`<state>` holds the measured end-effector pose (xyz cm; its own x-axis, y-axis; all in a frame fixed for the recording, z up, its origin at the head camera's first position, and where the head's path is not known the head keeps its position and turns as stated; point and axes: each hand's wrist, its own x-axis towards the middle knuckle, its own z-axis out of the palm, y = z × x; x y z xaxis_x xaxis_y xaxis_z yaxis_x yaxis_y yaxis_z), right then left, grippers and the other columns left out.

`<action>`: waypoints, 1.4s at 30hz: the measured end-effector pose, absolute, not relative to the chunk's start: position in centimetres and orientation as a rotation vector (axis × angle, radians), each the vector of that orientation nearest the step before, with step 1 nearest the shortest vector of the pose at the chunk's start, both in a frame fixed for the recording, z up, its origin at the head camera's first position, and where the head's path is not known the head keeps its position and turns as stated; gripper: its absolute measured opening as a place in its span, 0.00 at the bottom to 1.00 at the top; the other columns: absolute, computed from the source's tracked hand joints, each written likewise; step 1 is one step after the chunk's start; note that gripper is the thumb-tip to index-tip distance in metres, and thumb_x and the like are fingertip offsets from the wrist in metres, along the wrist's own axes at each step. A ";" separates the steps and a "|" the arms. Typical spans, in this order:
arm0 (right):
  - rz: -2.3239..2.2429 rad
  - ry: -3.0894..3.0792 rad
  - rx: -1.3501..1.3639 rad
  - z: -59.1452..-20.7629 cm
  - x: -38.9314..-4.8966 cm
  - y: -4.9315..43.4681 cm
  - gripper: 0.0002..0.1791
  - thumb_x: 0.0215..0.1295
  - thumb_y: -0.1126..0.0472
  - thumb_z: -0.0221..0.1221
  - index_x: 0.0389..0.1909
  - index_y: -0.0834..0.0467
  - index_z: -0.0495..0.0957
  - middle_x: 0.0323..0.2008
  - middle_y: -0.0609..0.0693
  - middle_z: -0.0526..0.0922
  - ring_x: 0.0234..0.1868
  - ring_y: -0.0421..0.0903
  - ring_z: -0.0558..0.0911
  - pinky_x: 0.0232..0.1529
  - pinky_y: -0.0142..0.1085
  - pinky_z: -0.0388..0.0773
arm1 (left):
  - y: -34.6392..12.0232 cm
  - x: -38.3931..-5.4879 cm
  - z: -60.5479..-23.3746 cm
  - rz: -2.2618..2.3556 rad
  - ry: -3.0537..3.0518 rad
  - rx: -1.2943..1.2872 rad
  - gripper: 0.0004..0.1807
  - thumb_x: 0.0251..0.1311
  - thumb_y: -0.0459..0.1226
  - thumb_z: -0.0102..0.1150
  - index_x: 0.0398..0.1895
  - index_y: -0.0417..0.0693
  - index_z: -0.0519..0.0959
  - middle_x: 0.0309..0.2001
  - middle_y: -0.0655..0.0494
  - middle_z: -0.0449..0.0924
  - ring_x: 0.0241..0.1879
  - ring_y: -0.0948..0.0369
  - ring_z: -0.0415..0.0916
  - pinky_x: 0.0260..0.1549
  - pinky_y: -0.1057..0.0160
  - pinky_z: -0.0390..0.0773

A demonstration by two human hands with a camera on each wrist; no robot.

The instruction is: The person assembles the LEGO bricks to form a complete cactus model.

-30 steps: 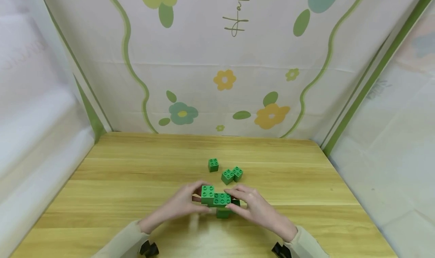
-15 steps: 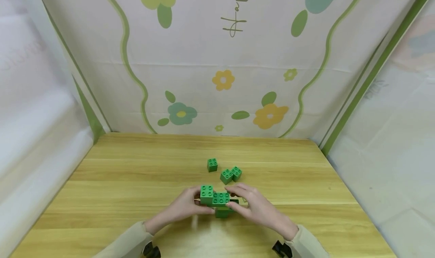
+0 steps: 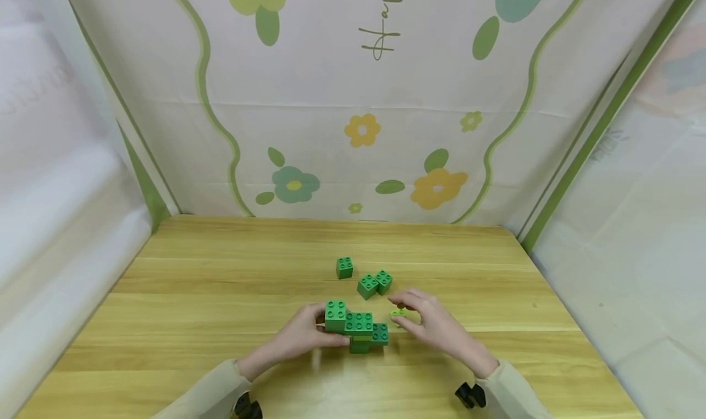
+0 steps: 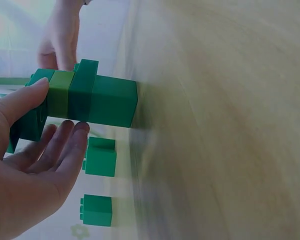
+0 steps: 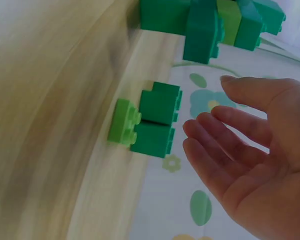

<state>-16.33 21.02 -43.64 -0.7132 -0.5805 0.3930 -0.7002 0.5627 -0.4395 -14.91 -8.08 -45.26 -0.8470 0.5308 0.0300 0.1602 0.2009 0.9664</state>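
Note:
A stepped stack of toy building bricks (image 3: 359, 323), mostly dark green with one lime layer, stands on the wooden table. My left hand (image 3: 300, 334) holds it from the left; in the left wrist view the thumb (image 4: 27, 100) lies against its upper part and the fingers curl behind. My right hand (image 3: 436, 327) is off the stack, its fingers loosely bent and holding nothing. Just below those fingertips sits a small lime brick (image 3: 399, 313), partly hidden in the head view. The right wrist view shows the lime brick (image 5: 122, 122) apart from the fingers.
Beyond the hands, two dark green bricks (image 3: 368, 286) sit close together, and a single green brick (image 3: 344, 268) stands to their left. A flower-print cloth (image 3: 331, 88) rises at the table's (image 3: 231, 253) back edge and along both sides.
My right hand has left the stack and moved right, uncovering the stack's lower right brick and reaching over the lime brick. My left hand keeps holding the stack, after a slight finger shift.

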 end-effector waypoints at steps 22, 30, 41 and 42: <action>0.660 -2.907 0.982 -45.7 -17.5 22.5 0.21 0.55 0.65 0.70 0.50 0.64 0.81 0.48 0.54 0.83 0.49 0.50 0.83 0.53 0.44 0.84 | -7.4 -15.3 -46.3 1.652 2.208 0.589 0.24 0.50 0.40 0.76 0.52 0.47 0.82 0.51 0.49 0.86 0.49 0.62 0.82 0.48 0.70 0.81; 0.640 -2.921 0.959 -45.9 -17.6 22.4 0.21 0.53 0.64 0.71 0.49 0.64 0.81 0.46 0.53 0.82 0.46 0.48 0.82 0.50 0.41 0.85 | -7.6 -15.2 -46.0 1.686 2.213 0.540 0.26 0.51 0.38 0.75 0.55 0.45 0.80 0.52 0.48 0.85 0.50 0.59 0.81 0.47 0.71 0.81; 0.582 -2.919 0.911 -45.9 -17.5 22.2 0.17 0.51 0.65 0.73 0.42 0.62 0.83 0.41 0.50 0.80 0.41 0.44 0.80 0.44 0.37 0.84 | -7.4 -15.4 -46.6 1.673 2.223 0.568 0.26 0.50 0.39 0.76 0.54 0.48 0.80 0.52 0.49 0.85 0.50 0.60 0.82 0.48 0.70 0.81; 0.579 -2.912 0.916 -45.9 -17.5 22.2 0.16 0.51 0.65 0.73 0.42 0.62 0.83 0.40 0.50 0.80 0.41 0.44 0.80 0.43 0.37 0.84 | -7.4 -15.4 -46.7 1.677 2.217 0.569 0.26 0.50 0.39 0.76 0.54 0.48 0.80 0.52 0.49 0.85 0.51 0.60 0.82 0.49 0.70 0.81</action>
<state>-17.52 22.16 -45.92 -0.8256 -0.5459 0.1426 -0.5589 0.7567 -0.3392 -15.41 -7.40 -46.67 -0.8755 0.4832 -0.0025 0.1291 0.2389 0.9624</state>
